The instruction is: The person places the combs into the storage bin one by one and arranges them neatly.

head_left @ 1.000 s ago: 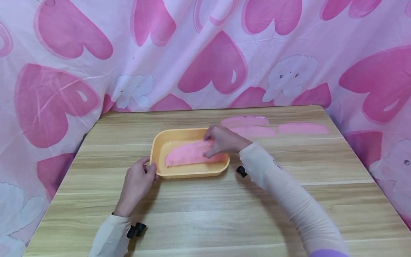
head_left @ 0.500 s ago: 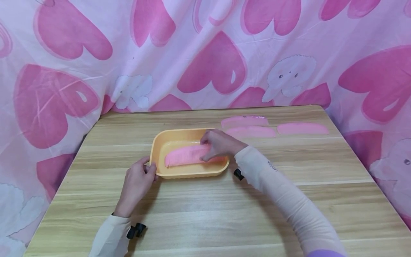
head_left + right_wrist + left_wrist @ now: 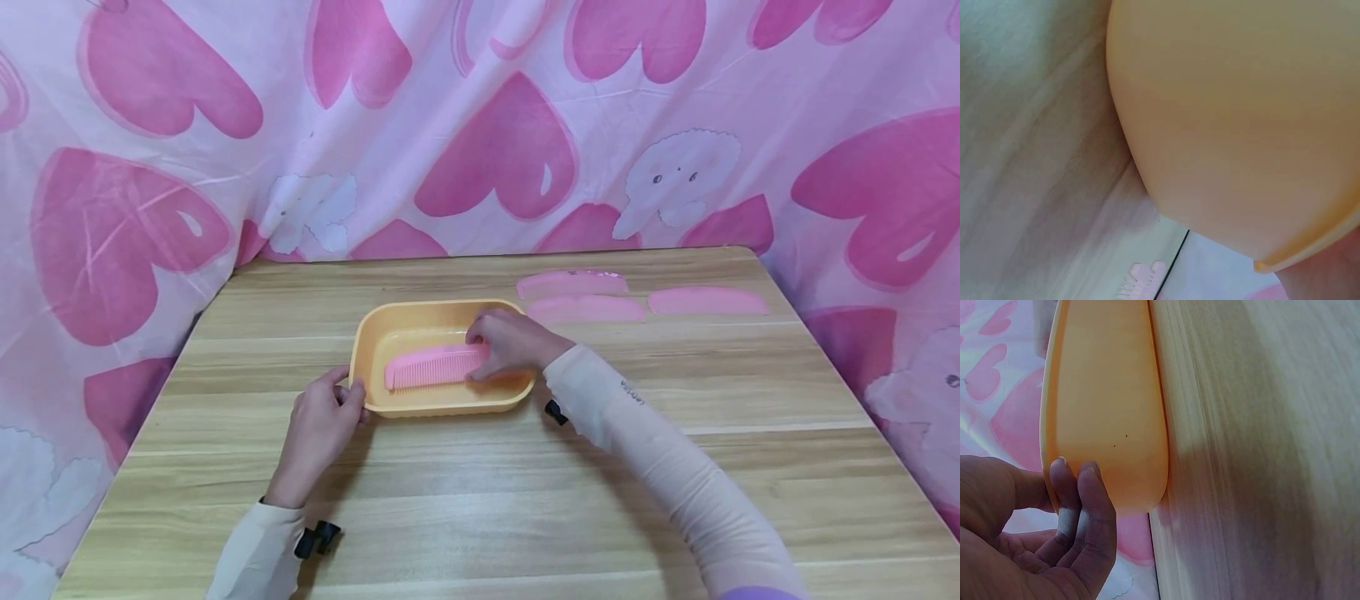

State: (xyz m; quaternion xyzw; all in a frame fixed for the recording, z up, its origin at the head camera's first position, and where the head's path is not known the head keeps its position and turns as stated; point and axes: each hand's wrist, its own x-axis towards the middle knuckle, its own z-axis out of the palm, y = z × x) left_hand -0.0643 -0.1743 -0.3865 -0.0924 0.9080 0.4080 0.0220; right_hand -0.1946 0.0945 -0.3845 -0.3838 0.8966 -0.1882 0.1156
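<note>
A yellow plastic tray [image 3: 438, 408] stands on the wooden table. At its left end, my left hand [image 3: 322, 421] pinches the rim; the left wrist view has the thumb and fingers around the wall of the tray. Inside lies a pink comb [image 3: 431, 367], teeth toward me. My right hand [image 3: 517, 342] reaches over the tray's right end and grips the right part of this comb between thumb and fingers, covering that part. In the right wrist view the tray's outer wall [image 3: 1229, 137] hides nearly all of the hand.
Several more combs lie at the back right: one pink comb [image 3: 573, 283] with a shiny mark, another pink comb [image 3: 585, 308] just in front, and a third comb [image 3: 708, 300] farther right. A heart-patterned curtain [image 3: 480, 150] hangs behind the table [image 3: 480, 500].
My right hand has shifted slightly left and toward me. The comb it holds has tilted, its upper edge coming nearer to me. The left hand and the tray have not moved.
</note>
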